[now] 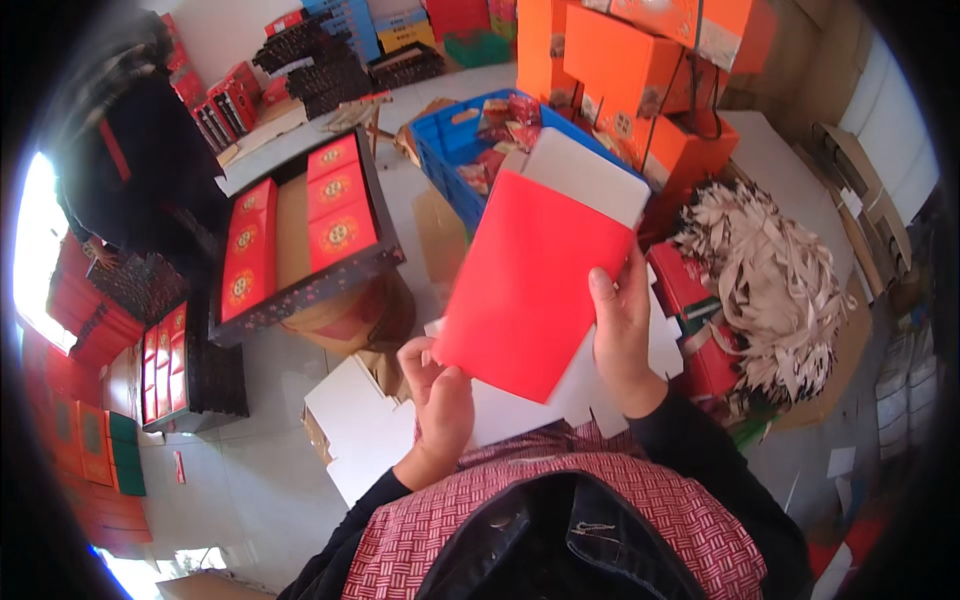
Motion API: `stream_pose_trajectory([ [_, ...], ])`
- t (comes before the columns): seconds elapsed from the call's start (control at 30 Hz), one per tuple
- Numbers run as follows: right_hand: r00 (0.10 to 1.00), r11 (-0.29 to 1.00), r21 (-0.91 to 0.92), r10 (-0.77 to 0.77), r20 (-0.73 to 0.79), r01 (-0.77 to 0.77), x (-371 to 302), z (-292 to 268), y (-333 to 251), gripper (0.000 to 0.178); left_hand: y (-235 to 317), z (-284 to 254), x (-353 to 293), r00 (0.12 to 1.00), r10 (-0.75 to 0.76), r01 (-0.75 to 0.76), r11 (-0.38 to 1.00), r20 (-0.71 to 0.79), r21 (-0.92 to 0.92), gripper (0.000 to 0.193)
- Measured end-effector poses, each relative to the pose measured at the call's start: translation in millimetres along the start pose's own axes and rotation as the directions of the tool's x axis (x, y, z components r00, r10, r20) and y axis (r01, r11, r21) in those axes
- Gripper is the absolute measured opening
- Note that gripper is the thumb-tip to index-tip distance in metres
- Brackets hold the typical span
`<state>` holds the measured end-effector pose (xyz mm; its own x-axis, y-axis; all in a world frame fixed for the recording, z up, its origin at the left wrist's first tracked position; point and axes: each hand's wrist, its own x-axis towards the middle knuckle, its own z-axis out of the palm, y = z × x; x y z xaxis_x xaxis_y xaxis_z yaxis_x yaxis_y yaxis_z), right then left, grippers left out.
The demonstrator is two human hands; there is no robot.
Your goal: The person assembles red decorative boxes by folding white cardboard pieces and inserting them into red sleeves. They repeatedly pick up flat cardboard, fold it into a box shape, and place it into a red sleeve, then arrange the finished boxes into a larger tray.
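A flat red cardboard box [540, 285] is held up in front of my body, tilted, with its long side running away from me. From its far end juts a pale grey panel [590, 175]; whether it is a flap of the same box I cannot tell. My right hand [622, 325] grips the right edge, thumb on the red face and the other fingers hidden behind. At the near left corner my left hand [440, 402] has its fingers curled closed on the box edge. Beneath lie white cardboard sheets [490, 412], partly across my lap.
On the left, a black tray [305, 295] with several red boxes rests on a round drum [355, 315]. Beyond is a blue crate [445, 160] of red packets. Orange boxes [620, 60] and a heap of beige ribbons [765, 285] are at right. Another person [130, 150] stands far left.
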<state>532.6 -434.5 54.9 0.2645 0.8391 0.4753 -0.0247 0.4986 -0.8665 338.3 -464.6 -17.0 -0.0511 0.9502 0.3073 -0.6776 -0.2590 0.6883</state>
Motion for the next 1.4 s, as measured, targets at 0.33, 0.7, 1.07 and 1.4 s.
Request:
stream_pose_trajectory([
  [0.33, 0.854, 0.891, 0.043, 0.419, 0.307, -0.453, -64.5, -52.2, 19.1, 0.065, -4.5, -5.5, 2.5, 0.946, -0.229, 0.078, 0.847, 0.228, 0.527, 0.05],
  [0.7, 0.727, 0.814, -0.089, 0.557, 0.402, -0.575, -21.5, -62.0, 31.7, 0.044, -7.8, -15.8, 54.1, 0.752, -0.585, 0.416, 0.779, 0.305, 0.468, 0.055],
  [1.07, 0.755, 0.859, -0.157, 0.505, 0.417, -0.488, -1.2, -71.1, 64.7, 0.033, -18.9, -20.0, 74.2, 0.773, -0.614, 0.535, 0.765, 0.157, 0.359, 0.029],
  [1.4, 0.831, 0.89, -0.142, 0.456, 0.319, -0.434, 4.3, -61.9, 72.6, 0.034, -26.9, -13.5, 65.0, 0.819, -0.563, 0.569, 0.766, -0.116, 0.299, 0.02],
])
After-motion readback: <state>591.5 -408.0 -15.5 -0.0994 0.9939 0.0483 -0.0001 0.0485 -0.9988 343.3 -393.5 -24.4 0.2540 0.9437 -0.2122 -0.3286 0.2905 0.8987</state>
